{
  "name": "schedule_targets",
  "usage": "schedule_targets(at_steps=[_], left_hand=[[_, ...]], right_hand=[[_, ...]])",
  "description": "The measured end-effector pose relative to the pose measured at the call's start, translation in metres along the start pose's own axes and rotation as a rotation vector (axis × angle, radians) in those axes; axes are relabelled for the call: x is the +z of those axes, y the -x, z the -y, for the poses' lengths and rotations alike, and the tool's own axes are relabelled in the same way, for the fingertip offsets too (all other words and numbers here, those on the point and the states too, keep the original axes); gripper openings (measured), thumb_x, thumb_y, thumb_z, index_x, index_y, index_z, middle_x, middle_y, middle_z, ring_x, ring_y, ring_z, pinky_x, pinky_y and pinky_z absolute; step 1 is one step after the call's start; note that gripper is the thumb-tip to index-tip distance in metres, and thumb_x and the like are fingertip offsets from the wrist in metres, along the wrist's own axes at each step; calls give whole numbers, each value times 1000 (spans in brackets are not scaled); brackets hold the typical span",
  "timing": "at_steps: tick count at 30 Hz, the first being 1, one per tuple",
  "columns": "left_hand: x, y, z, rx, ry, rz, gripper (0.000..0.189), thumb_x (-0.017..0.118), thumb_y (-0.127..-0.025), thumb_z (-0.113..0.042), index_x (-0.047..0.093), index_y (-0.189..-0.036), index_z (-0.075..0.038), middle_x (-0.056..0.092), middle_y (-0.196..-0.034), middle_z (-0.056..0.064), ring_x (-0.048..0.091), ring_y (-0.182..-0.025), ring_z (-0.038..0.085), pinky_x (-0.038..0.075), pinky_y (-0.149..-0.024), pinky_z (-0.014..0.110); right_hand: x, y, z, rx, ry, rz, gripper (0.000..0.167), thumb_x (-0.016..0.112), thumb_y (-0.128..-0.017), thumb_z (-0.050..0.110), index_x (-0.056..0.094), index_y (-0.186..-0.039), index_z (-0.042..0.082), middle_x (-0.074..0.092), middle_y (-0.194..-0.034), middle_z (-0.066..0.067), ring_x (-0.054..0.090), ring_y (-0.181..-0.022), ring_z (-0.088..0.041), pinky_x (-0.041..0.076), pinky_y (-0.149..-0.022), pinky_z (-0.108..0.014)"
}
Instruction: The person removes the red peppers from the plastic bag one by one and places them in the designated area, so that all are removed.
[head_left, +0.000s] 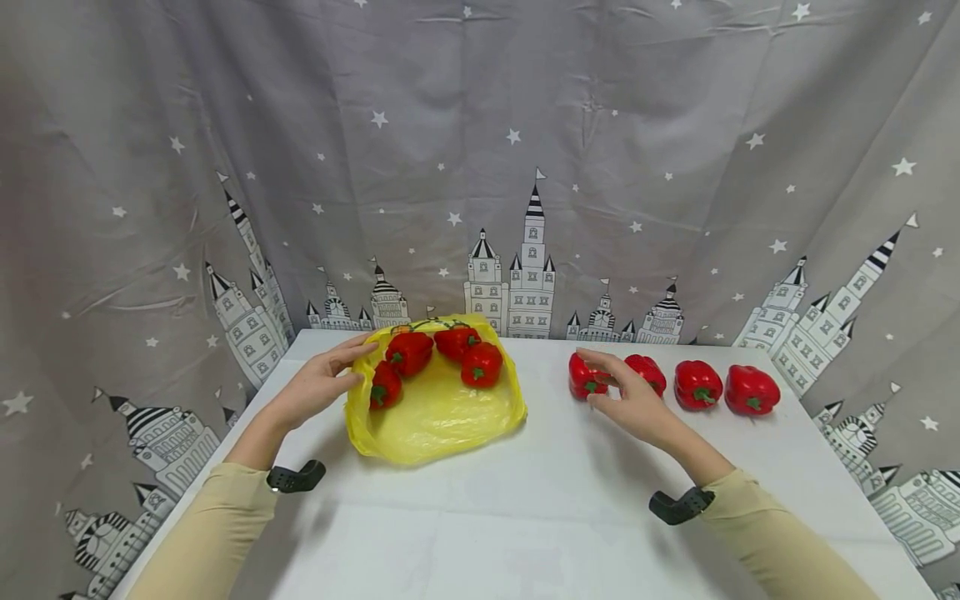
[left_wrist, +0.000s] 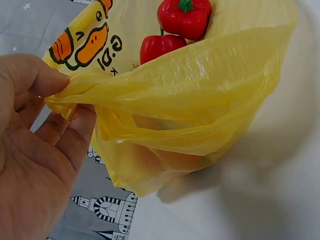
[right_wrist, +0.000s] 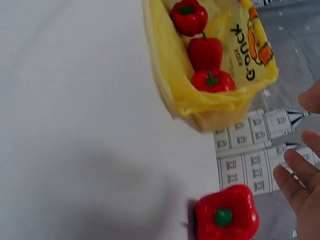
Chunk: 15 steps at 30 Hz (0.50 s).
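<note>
We saw a yellow plastic bag [head_left: 431, 429] standing open on the left part of a white table [head_left: 510, 533], with four red peppers [head_left: 482, 365] inside and a cartoon duck print [left_wrist: 89, 44] near its rim. The person's left hand [head_left: 321, 388] pinched the bag's left edge between thumb and fingers. The right hand [head_left: 636, 406], fingers relaxed and apart, held nothing; it was near the leftmost pepper [head_left: 582, 377] of four more lined up on the table's right side. Behind, we saw a grey curtain [head_left: 600, 125] printed with stars and castles.
</note>
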<state>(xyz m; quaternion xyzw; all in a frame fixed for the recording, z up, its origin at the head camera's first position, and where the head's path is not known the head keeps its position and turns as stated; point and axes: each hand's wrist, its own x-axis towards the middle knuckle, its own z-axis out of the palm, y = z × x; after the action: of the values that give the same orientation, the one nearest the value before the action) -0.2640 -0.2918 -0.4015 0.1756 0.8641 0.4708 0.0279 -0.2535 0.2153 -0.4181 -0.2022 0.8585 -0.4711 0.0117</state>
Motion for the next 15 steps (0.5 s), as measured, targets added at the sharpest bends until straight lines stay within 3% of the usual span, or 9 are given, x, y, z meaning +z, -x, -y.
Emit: schedule_targets(at_steps=[5, 12, 15], left_hand=[[0, 0, 1, 11, 1, -1, 51, 53, -100, -2, 49, -151, -1, 27, -167, 4, 22, -152, 39, 25, -118, 60], [0, -1, 0, 9, 0, 3, 51, 53, -100, -3, 50, -150, -3, 28, -167, 2, 21, -152, 39, 24, -118, 61], [0, -1, 0, 7, -10, 1, 51, 53, -100, -4, 50, -150, -3, 28, -167, 3, 22, -152, 39, 25, -118, 61]], right_hand=[[18, -5, 12, -15, -9, 52, 70, 74, -93, 17, 44, -153, 39, 48, -153, -1, 48, -137, -33, 48, -102, -59], [38, -13, 23, -35, -49, 101, 70, 72, -93, 16, 45, -151, 43, 51, -150, 3, 51, -134, -29, 41, -111, -57], [45, -17, 26, -50, -60, 105, 69, 72, -93, 14, 47, -150, 43, 51, -149, 3, 52, -133, -28, 43, -110, -56]])
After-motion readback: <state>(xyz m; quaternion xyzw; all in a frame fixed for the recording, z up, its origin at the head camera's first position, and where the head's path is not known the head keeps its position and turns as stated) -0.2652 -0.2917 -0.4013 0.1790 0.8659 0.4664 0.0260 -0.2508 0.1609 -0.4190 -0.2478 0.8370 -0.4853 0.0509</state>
